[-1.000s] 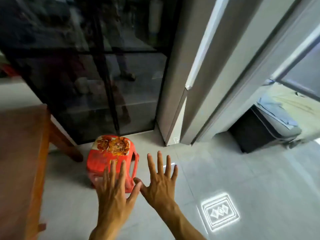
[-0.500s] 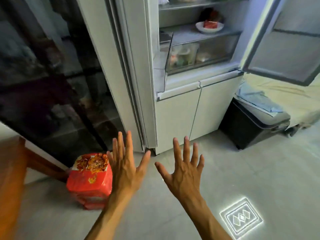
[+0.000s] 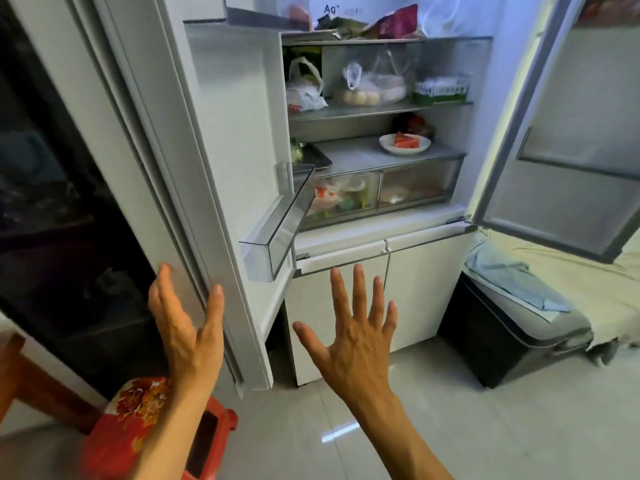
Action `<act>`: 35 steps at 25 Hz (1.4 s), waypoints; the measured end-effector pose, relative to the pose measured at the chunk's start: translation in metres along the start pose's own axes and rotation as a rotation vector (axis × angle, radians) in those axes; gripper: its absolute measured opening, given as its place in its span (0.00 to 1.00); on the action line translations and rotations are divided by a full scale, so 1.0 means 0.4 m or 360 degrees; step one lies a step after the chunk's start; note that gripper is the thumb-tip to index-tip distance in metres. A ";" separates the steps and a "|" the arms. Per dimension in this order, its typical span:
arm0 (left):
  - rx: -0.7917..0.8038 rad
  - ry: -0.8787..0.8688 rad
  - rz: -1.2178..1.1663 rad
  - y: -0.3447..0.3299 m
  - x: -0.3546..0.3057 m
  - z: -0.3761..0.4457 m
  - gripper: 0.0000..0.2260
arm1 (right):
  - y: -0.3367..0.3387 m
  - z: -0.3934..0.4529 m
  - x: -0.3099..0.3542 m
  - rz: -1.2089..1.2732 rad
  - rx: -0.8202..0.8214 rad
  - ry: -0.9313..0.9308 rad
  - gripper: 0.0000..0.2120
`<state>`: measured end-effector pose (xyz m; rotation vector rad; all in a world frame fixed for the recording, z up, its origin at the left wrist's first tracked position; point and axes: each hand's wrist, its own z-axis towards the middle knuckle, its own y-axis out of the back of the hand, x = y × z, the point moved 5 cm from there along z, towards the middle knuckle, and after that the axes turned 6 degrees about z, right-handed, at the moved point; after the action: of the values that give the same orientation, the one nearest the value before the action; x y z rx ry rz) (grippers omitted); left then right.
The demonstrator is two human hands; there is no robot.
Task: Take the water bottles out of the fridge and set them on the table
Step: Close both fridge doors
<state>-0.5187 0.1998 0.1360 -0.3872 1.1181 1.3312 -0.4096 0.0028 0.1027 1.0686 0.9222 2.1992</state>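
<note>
The white fridge (image 3: 426,292) stands ahead with both upper doors swung open. Its shelves hold plastic bags, eggs, a green box and a white plate (image 3: 404,144) with red slices. No water bottle shows anywhere in it. The left door's clear bin (image 3: 277,233) looks empty. My left hand (image 3: 187,327) is raised in front of the left door's edge, fingers straight, holding nothing. My right hand (image 3: 356,337) is spread wide before the lower fridge doors, also holding nothing. A corner of the wooden table (image 3: 14,362) shows at the far left.
A red plastic stool (image 3: 114,441) stands on the floor under my left forearm. A dark bin with a grey lid (image 3: 512,337) and a blue cloth on it sits right of the fridge. A dark glass cabinet (image 3: 59,209) fills the left side.
My view has swung up and right from the floor and stool to the open fridge interior. Both hands have risen and stay spread, now closer to the fridge.
</note>
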 end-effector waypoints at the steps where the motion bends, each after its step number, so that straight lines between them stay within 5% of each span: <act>1: -0.0097 -0.0007 -0.0041 -0.002 -0.003 0.006 0.32 | -0.003 0.019 -0.018 0.0017 0.0005 -0.0009 0.44; 6: -0.0239 0.0032 0.0011 -0.056 -0.052 -0.044 0.31 | 0.026 0.109 -0.064 0.0168 0.0001 0.0062 0.42; 11: -0.0248 -0.0021 0.0097 -0.180 -0.142 -0.149 0.31 | 0.096 0.202 -0.106 0.0978 -0.0077 0.0141 0.40; 17: -0.0042 -0.0036 0.0464 -0.415 -0.309 -0.255 0.34 | 0.217 0.300 -0.214 0.0687 -0.0105 0.0654 0.34; 21: 0.0150 -0.0229 0.1006 -0.566 -0.382 -0.233 0.39 | 0.229 0.407 -0.338 0.1330 0.0492 0.0434 0.37; 27: 0.0328 -0.0483 0.1189 -0.775 -0.478 -0.166 0.48 | 0.225 0.584 -0.486 0.1567 0.0527 0.0124 0.36; 35: 0.0339 -0.0699 0.0716 -1.048 -0.464 -0.029 0.32 | 0.111 0.682 -0.605 0.1569 0.0497 0.0108 0.27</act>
<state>-0.1200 -0.0266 0.1325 0.3236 0.9869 1.5690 -0.0594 -0.0984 0.1489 1.9054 0.8854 2.9196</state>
